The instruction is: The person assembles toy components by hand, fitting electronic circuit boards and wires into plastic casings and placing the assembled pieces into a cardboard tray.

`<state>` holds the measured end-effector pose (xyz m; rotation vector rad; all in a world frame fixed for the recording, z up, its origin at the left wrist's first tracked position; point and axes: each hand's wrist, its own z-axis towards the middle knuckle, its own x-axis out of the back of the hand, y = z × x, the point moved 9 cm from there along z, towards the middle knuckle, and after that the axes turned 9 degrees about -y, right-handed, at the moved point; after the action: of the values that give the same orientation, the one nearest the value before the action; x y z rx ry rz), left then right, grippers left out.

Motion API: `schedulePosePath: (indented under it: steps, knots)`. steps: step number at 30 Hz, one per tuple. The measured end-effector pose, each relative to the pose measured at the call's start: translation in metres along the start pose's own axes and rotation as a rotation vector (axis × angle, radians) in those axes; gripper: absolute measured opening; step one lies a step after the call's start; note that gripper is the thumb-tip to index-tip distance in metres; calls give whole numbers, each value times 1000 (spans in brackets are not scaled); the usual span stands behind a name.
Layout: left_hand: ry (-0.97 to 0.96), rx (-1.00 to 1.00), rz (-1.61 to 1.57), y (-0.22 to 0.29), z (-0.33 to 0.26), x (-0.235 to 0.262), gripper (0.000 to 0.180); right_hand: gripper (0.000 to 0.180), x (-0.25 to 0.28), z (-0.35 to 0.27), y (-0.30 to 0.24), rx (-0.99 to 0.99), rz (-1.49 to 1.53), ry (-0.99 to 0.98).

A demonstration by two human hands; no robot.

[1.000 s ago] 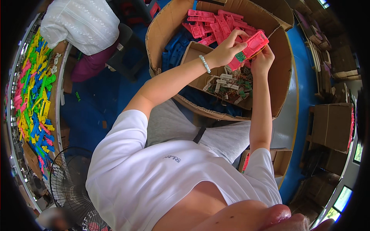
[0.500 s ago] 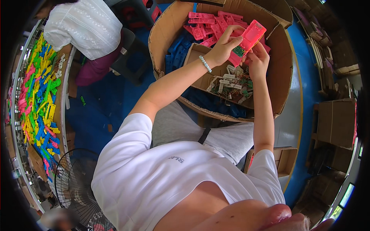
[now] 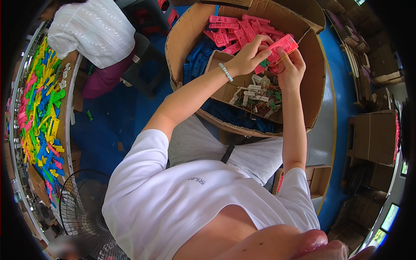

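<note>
Above the cardboard bin, a pink plastic housing (image 3: pixel 284 45) is held tilted between both of my hands. My left hand (image 3: pixel 249 57), with a beaded bracelet at the wrist, pinches its near-left end between thumb and fingers. A small green circuit board (image 3: pixel 264 63) shows at that end. Around the right side, my right hand (image 3: pixel 291 69) is closed on the housing, thumb on its face by a thin yellow-orange wire (image 3: pixel 281 58). Under my hands lies a heap of white plastic parts (image 3: pixel 255 89) with wires and green boards. More pink housings (image 3: pixel 245 31) are piled just beyond.
The large cardboard bin (image 3: pixel 315 82) also holds blue plastic parts (image 3: pixel 197 60). To the left, a table is heaped with colourful plastic pieces (image 3: pixel 45 117), beside a person in white (image 3: pixel 93 32). A black fan (image 3: pixel 84 208) stands at lower left; cardboard boxes (image 3: pixel 375 134) line the right.
The pink housing has been lowered and turned, now seen more foreshortened. My right thumb has moved up onto its face near the wire. The view has shifted slightly.
</note>
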<state>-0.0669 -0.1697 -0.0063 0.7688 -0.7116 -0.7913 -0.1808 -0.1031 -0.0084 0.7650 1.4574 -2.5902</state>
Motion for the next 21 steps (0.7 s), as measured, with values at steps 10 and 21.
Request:
schedulePosePath:
  steps: [10, 21]
  knots:
    - [-89, 150, 99, -15, 1, -7, 40, 22, 23, 8, 21, -108, -103, 105]
    - [353, 154, -475, -57, -4, 23, 40, 27, 5, -8, 38, -224, -82, -75]
